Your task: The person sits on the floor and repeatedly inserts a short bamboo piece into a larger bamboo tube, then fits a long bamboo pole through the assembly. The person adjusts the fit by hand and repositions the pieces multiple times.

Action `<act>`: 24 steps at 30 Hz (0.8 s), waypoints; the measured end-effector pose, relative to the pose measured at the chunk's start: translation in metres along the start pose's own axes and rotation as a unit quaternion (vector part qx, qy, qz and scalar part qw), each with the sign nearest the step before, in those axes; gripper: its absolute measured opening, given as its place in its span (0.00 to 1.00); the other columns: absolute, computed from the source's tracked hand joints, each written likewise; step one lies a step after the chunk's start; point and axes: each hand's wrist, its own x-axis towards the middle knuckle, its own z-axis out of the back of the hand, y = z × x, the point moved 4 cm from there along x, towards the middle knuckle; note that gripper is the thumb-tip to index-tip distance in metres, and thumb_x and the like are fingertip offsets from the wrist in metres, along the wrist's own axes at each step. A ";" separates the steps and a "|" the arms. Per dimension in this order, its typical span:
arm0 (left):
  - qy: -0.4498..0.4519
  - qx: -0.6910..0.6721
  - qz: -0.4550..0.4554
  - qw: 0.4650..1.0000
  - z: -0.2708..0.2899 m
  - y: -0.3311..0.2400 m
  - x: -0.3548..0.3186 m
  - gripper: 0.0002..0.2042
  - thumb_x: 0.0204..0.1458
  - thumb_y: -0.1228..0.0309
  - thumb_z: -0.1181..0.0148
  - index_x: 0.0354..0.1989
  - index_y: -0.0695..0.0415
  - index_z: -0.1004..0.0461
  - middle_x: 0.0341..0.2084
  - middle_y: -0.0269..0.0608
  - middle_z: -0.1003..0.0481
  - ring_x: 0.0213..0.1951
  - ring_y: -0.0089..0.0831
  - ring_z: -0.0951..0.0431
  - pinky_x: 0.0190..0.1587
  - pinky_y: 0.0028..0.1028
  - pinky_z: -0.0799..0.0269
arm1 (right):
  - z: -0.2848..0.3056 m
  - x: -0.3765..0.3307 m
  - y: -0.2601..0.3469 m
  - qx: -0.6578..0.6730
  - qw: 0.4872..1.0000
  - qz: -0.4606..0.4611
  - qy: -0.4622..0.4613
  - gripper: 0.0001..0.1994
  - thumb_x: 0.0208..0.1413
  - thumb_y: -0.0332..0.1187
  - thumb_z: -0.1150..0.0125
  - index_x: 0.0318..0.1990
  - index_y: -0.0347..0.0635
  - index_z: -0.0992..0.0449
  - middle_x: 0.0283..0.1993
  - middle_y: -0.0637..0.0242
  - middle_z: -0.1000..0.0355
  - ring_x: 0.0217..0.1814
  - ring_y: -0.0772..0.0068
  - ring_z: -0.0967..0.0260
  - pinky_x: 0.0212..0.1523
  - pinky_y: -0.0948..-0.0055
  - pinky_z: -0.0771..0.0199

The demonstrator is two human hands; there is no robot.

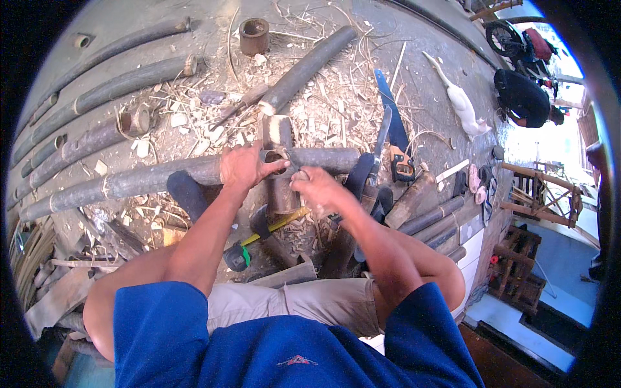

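Note:
A long grey bamboo pole lies crosswise in front of me, with a cut opening near its middle. My left hand presses on the pole beside that opening, fingers over its far side, thumb stretched to the right. Just right of the opening, my right hand is closed around a small, thin dark tool whose kind I cannot make out; its tip is near the cut. Under the pole runs a short, thick bamboo piece, its pale end showing beyond. The pole continues to the right, past my right hand.
Wood chips cover the floor. A handsaw and a machete lie to the right. A tape measure rests near my left knee. More bamboo poles lie at left. Farther right are a white cat and a person.

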 end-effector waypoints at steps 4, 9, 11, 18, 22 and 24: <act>0.011 0.013 -0.068 0.998 -0.002 0.009 0.003 0.52 0.36 0.21 0.38 0.62 0.52 0.25 0.39 0.54 0.16 0.44 0.50 0.16 0.56 0.48 0.27 | 0.035 0.014 0.019 -0.077 0.994 -0.003 0.082 0.18 0.55 0.44 0.33 0.44 0.37 0.21 0.29 0.62 0.24 0.29 0.69 0.27 0.31 0.65 0.25; 0.080 -0.014 -0.134 0.988 -0.004 0.029 0.012 0.51 0.29 0.33 0.23 0.62 0.53 0.27 0.44 0.54 0.17 0.47 0.51 0.16 0.50 0.45 0.22 | -0.024 -0.003 -0.009 0.149 0.981 -0.006 0.122 0.13 0.59 0.41 0.33 0.46 0.46 0.23 0.30 0.72 0.29 0.24 0.75 0.33 0.24 0.68 0.30; 0.093 -0.005 -0.127 0.988 -0.006 0.030 0.013 0.50 0.28 0.35 0.23 0.62 0.52 0.26 0.43 0.54 0.17 0.47 0.52 0.16 0.50 0.45 0.22 | -0.057 -0.009 -0.019 0.281 0.954 0.012 0.106 0.13 0.61 0.40 0.34 0.49 0.48 0.25 0.29 0.72 0.30 0.24 0.77 0.34 0.22 0.70 0.30; 0.029 0.013 -0.145 0.989 -0.040 0.048 0.024 0.38 0.39 0.48 0.24 0.61 0.50 0.25 0.41 0.52 0.17 0.46 0.52 0.16 0.49 0.46 0.21 | -0.123 0.016 0.031 0.616 0.788 -0.025 -0.004 0.12 0.63 0.42 0.36 0.44 0.46 0.28 0.28 0.67 0.31 0.23 0.69 0.31 0.25 0.64 0.25; 0.030 -0.194 -0.080 0.977 -0.072 0.077 0.037 0.19 0.49 0.56 0.32 0.46 0.51 0.20 0.36 0.42 0.16 0.41 0.41 0.15 0.43 0.39 0.21 | -0.120 0.061 0.080 0.794 0.605 -0.043 -0.050 0.14 0.65 0.45 0.41 0.45 0.45 0.30 0.26 0.67 0.31 0.25 0.66 0.29 0.27 0.62 0.22; -0.027 -0.250 -0.116 0.961 -0.072 0.077 0.034 0.18 0.49 0.55 0.34 0.46 0.50 0.20 0.36 0.42 0.16 0.40 0.41 0.15 0.43 0.40 0.21 | -0.109 0.078 0.090 0.821 0.563 -0.042 -0.079 0.13 0.66 0.45 0.44 0.44 0.44 0.30 0.29 0.65 0.28 0.28 0.65 0.26 0.31 0.63 0.19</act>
